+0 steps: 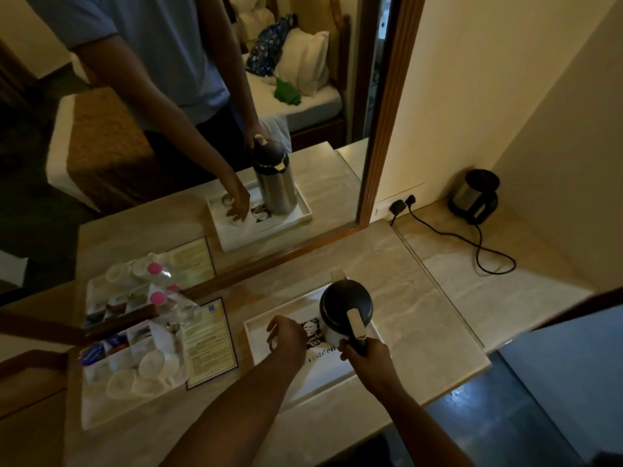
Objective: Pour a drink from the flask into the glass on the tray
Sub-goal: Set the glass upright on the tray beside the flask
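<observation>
Both hands are set but nothing's poured yet — right hand (pixel 365 357) grips the flask (pixel 345 306) handle, upright on the tray (pixel 251 326); left hand (pixel 286 335) wraps the glass (pixel 272 345) at its 9 o'clock.

A pale marble-patterned surface (pixel 421 298) runs along a wood-framed mirror. On it lie a white tray (pixel 251 328) near the middle, a framed printed card (pixel 209 345) to its left, a white condiment organiser (pixel 131 372) at far left, and a black kettle (pixel 475 195) with its cord (pixel 485 254) at far right
</observation>
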### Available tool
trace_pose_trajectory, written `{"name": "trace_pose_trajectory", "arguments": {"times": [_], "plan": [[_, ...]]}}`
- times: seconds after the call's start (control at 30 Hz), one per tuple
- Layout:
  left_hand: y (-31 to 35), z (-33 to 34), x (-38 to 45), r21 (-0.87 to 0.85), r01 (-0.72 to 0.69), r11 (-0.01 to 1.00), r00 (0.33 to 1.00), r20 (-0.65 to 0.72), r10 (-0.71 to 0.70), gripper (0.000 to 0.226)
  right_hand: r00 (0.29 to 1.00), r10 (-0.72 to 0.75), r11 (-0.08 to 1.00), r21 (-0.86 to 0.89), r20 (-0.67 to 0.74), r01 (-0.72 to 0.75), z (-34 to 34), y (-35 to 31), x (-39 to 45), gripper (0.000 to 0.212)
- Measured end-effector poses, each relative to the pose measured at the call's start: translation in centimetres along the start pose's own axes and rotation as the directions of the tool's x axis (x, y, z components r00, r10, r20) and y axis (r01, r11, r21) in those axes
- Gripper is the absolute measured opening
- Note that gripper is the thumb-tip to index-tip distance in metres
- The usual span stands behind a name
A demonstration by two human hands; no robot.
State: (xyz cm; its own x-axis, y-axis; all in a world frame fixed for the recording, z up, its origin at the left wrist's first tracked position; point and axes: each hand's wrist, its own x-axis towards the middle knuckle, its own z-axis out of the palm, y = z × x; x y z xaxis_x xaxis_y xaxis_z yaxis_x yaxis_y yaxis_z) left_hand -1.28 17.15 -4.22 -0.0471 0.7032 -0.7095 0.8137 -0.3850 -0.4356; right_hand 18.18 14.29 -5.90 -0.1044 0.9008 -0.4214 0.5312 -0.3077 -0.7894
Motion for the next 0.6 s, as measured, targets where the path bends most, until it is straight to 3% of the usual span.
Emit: {"name": "trace_pose_trajectory", "arguments": {"times": [0.17,0.3,0.47,0.6], "plan": [[-1.3,1.2,0.2,-0.083,0.035,0.996,0.998,-0.044,-0.039,0.026,1.000,0.009,1.000,0.007,0.007,-0.009,0.1,0.2,0.2,0.043],[-3.4,1.9,-0.5,-0.341,0.072,0.937,0.995,-0.043,-0.092,0.042,1.000,0.008,1.000,-0.012,0.027,-0.008,-0.1,0.4,0.5,0.038],[-4.9,4.0,-2.5,-0.716,0.121,0.687,0.965,-0.077,-0.251,0.075,0.998,-0.024,0.996,-0.081,0.049,0.028,-0.2,0.4,0.6,0.037],[-4.9,5.6,-4.2,-0.905,0.046,0.422,0.898,-0.148,-0.414,0.070,0.998,-0.037,0.994,-0.105,0.059,0.043,-0.3,0.3,0.7,0.037]]}}
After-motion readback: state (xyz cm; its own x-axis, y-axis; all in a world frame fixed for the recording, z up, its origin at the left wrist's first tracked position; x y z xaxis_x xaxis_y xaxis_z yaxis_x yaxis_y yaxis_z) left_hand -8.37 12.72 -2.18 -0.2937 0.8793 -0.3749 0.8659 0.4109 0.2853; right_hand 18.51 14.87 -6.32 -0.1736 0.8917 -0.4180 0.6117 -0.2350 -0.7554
